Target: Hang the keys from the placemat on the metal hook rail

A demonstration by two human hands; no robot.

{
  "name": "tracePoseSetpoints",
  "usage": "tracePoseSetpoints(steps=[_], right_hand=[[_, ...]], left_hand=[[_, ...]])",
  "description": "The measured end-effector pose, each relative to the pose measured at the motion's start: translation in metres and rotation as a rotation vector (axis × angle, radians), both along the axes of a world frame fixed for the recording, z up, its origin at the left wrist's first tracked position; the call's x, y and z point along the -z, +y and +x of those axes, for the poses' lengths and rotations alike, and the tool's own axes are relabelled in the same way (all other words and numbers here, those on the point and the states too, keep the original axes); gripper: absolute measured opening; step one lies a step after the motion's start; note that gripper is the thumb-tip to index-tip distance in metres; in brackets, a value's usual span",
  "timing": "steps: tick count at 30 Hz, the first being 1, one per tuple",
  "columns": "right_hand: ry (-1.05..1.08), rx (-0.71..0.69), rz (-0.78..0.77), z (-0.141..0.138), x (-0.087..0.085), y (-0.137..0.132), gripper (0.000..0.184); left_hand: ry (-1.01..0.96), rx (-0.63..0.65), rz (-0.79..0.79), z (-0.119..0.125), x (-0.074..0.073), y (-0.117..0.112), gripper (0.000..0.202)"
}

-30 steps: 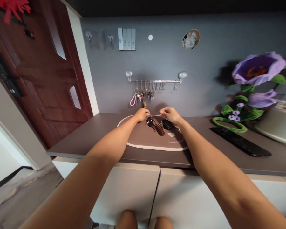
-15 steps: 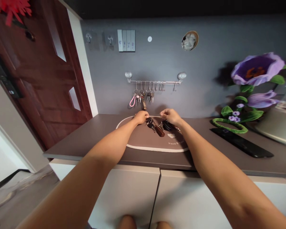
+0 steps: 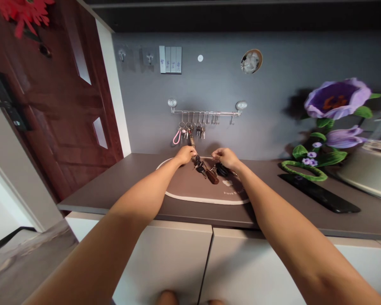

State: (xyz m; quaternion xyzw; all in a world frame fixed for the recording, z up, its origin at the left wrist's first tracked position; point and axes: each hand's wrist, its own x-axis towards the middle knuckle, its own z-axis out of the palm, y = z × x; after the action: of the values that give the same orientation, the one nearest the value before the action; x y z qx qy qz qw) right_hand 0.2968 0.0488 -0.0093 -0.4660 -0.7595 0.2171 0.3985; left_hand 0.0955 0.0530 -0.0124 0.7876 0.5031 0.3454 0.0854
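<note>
My left hand [image 3: 186, 155] is closed in a pinch at the upper end of a bunch of keys [image 3: 201, 167], above the brown mat. Below the keys lies a brown fob [image 3: 212, 176]. My right hand [image 3: 227, 158] is held to the right with thumb and fingertips pressed together; what they grip is too small to make out. Just under that hand sits a black looped item [image 3: 222, 170], partly hidden by it. Both hands are over the brown mat [image 3: 190, 186] with a pale rim.
Behind the hands, a clear hook rail [image 3: 206, 113] on the grey wall carries several key sets [image 3: 190, 132], one with a pink loop. A black slab-like object [image 3: 319, 193] and purple flowers [image 3: 338, 99] stand at right. A dark red door [image 3: 60, 93] is at left.
The camera view has tilted up slightly. My left hand has shifted a little left and up relative to the mat, lifting the keys' upper end; my right hand stays nearly in place.
</note>
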Motion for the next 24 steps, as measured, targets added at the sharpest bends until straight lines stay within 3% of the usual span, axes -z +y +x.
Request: tracePoseSetpoints(steps=[7,11,17,24], right_hand=[[-0.094,0.027,0.036,-0.002,-0.004,-0.007,0.007],[-0.11,0.034,0.048,-0.006,-0.005,-0.009,0.007],[0.031,-0.007,0.098,-0.013,-0.009,-0.015,0.01],[0.196,-0.105,0.14,-0.023,-0.019,-0.03,0.022]], left_hand=[[-0.109,-0.011,-0.042,0.001,-0.01,-0.01,0.016],[-0.285,0.017,-0.126,0.004,-0.018,-0.016,0.015],[-0.492,0.085,-0.153,0.012,-0.026,-0.024,0.011],[-0.552,0.128,-0.193,0.024,-0.036,-0.039,0.012]])
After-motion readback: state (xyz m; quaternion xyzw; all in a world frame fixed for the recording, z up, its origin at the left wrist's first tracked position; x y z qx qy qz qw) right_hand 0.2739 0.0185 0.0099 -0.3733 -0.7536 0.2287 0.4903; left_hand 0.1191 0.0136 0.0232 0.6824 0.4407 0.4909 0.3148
